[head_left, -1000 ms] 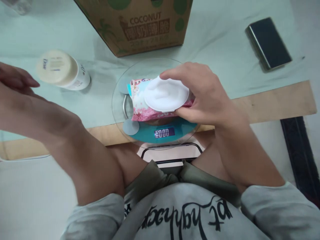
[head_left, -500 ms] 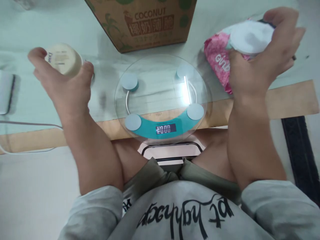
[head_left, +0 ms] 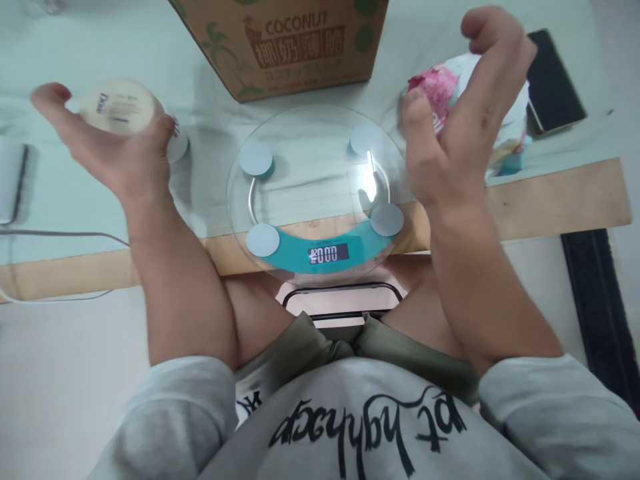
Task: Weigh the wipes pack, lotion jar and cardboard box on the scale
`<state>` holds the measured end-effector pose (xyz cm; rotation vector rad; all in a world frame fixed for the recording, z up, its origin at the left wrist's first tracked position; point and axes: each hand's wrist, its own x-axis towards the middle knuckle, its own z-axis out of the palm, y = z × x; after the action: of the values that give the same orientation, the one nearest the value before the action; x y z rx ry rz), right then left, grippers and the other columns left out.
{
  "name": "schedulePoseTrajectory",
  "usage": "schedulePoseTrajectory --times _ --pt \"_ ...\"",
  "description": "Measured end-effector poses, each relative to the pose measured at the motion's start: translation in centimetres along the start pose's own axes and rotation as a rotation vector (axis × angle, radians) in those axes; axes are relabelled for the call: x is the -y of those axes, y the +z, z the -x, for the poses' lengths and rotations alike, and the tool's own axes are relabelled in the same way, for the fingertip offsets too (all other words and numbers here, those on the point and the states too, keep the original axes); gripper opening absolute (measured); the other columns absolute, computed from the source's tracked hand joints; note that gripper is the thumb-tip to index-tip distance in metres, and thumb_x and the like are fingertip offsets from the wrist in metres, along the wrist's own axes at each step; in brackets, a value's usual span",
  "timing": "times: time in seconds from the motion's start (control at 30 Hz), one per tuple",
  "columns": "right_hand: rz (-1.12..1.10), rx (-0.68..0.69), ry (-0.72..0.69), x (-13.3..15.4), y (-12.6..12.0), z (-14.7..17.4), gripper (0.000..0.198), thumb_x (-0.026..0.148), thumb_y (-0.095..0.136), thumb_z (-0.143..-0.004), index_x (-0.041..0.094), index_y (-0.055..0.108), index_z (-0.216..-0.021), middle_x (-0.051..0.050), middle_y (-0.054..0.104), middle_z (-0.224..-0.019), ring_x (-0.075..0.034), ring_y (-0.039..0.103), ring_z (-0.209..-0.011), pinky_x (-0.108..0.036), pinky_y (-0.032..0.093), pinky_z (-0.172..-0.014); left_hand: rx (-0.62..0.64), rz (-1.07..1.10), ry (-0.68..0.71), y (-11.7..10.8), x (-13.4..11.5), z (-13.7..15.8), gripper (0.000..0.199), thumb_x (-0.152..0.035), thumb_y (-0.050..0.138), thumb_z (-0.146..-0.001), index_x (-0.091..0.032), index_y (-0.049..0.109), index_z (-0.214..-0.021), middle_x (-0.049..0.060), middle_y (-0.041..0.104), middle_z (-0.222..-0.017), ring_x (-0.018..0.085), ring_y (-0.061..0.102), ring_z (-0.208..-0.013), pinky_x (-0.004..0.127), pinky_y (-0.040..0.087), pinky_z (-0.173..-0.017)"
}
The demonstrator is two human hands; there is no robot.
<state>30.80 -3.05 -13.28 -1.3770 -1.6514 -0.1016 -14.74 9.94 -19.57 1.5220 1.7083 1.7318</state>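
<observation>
My left hand (head_left: pixel 125 153) is open behind a cream-coloured round tub (head_left: pixel 120 107) marked Dove, its fingers spread around the near side. The index finger stands apart from the tub; whether the thumb touches it I cannot tell. A white container (head_left: pixel 179 143) shows partly beside that thumb. Over a pink and white soft pack (head_left: pixel 434 90) is my right hand (head_left: pixel 465 120), open, thumb and fingers apart, hiding much of the pack. Between the hands lies a round glass scale (head_left: pixel 310 180) with a teal band; its display (head_left: pixel 328 254) shows zeros.
A brown cardboard box (head_left: pixel 295 53) printed COCONUT stands behind the scale. A dark phone-like slab (head_left: pixel 555 83) lies right of the pack. At far left are a pale flat device (head_left: pixel 11 180) and a cable (head_left: pixel 65 233). A wooden strip (head_left: pixel 560 200) edges the table.
My right hand has let go of the pack and moved left, uncovering the dark slab; the pack now lies lower. My left hand's fingers have spread wider from the tub and shifted left.
</observation>
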Motion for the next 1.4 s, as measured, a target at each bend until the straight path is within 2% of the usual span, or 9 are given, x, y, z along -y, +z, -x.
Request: schedulePoseTrajectory --times 0.1,0.23,0.47,0.7,0.83,0.97,1.07,1.27,1.4 --pt "-0.058 -0.042 -0.030 0.4 0.6 0.1 0.067 0.071 0.039 -0.113 0.014 0.052 -0.147 -0.019 0.054 -0.146 -0.028 0.052 -0.136 -0.054 0.044 -0.129 -0.007 -0.112 0.022 0.5 -2.2 0.6 0.123 -0.023 0.113 -0.031 -0.027 0.034 -0.126 0.006 0.032 -0.154 0.034 0.035 -0.153 0.064 0.023 -0.148" --pt "-0.159 -0.033 -0.027 0.8 1.5 0.3 0.050 0.054 0.043 -0.113 0.015 0.050 -0.144 -0.018 0.055 -0.142 -0.023 0.057 -0.126 -0.046 0.050 -0.120 0.347 0.075 0.244 3.0 -8.1 4.8 0.153 -0.089 0.105 -0.011 -0.028 0.045 -0.138 0.006 0.050 -0.147 0.028 0.058 -0.126 0.048 0.059 -0.109" --pt "-0.218 0.071 0.084 0.7 1.6 0.9 0.041 0.046 0.041 -0.109 0.023 0.048 -0.143 -0.014 0.063 -0.136 -0.024 0.064 -0.123 -0.048 0.053 -0.116 0.908 0.161 0.418 5.8 -17.0 12.6 0.111 -0.083 0.101 -0.065 -0.034 0.055 -0.154 0.012 0.065 -0.154 0.039 0.067 -0.143 0.060 0.059 -0.124" --pt "-0.178 0.111 0.049 0.1 1.2 1.0 0.041 0.055 0.040 -0.114 0.025 0.053 -0.139 -0.013 0.064 -0.133 -0.023 0.065 -0.121 -0.046 0.055 -0.113 1.028 0.151 0.426 5.0 -14.9 11.9 0.135 -0.086 0.102 -0.061 -0.047 0.038 -0.173 0.009 0.052 -0.174 0.043 0.056 -0.161 0.064 0.057 -0.128" --pt "-0.289 0.059 0.132 0.3 2.0 1.1 0.045 0.060 0.045 -0.112 0.020 0.060 -0.125 -0.012 0.065 -0.111 -0.021 0.064 -0.103 -0.041 0.056 -0.099 0.670 0.238 0.264 4.7 -12.6 9.5 0.095 -0.094 0.090 -0.070 -0.026 0.074 -0.134 0.009 0.079 -0.125 0.027 0.078 -0.109 0.037 0.063 -0.080" --pt "-0.457 -0.042 0.204 0.8 3.1 0.8 0.044 0.065 0.045 -0.108 0.022 0.056 -0.118 -0.005 0.053 -0.086 -0.016 0.047 -0.071 -0.035 0.046 -0.074 0.204 0.156 0.117 4.2 -12.5 8.1 0.071 -0.054 0.095 -0.085 -0.021 0.038 -0.059 -0.005 0.028 -0.052 0.006 0.030 -0.046 0.031 0.016 -0.048" --pt "-0.524 -0.127 0.190 1.0 3.5 0.4 0.046 0.069 0.045 -0.106 0.024 0.052 -0.110 -0.001 0.042 -0.074 -0.013 0.029 -0.059 -0.033 0.034 -0.062 0.224 0.087 0.085 3.7 -13.2 8.3 0.075 -0.034 0.089 -0.092 -0.020 0.026 -0.054 -0.004 0.020 -0.050 0.004 0.017 -0.050 0.034 0.010 -0.053" --pt "-0.519 -0.161 0.163 0.8 4.2 0.3 0.063 0.086 0.043 -0.102 0.024 0.047 -0.104 -0.003 0.048 -0.083 -0.011 0.026 -0.058 -0.032 0.028 -0.057 0.326 0.102 0.193 4.2 -12.3 8.7 0.087 -0.098 0.062 -0.092 -0.021 0.035 -0.061 -0.003 0.030 -0.053 0.006 0.024 -0.051 0.036 0.025 -0.055" --pt "-0.474 -0.158 0.155 0.9 4.2 0.4 0.065 0.089 0.042 -0.103 0.024 0.046 -0.104 -0.001 0.044 -0.082 -0.009 0.015 -0.059 -0.032 0.026 -0.057 0.378 0.154 0.098 4.6 -11.1 8.1 0.078 -0.101 0.061 -0.091 -0.023 0.052 -0.090 -0.005 0.038 -0.065 0.008 0.035 -0.051 0.033 0.036 -0.051"
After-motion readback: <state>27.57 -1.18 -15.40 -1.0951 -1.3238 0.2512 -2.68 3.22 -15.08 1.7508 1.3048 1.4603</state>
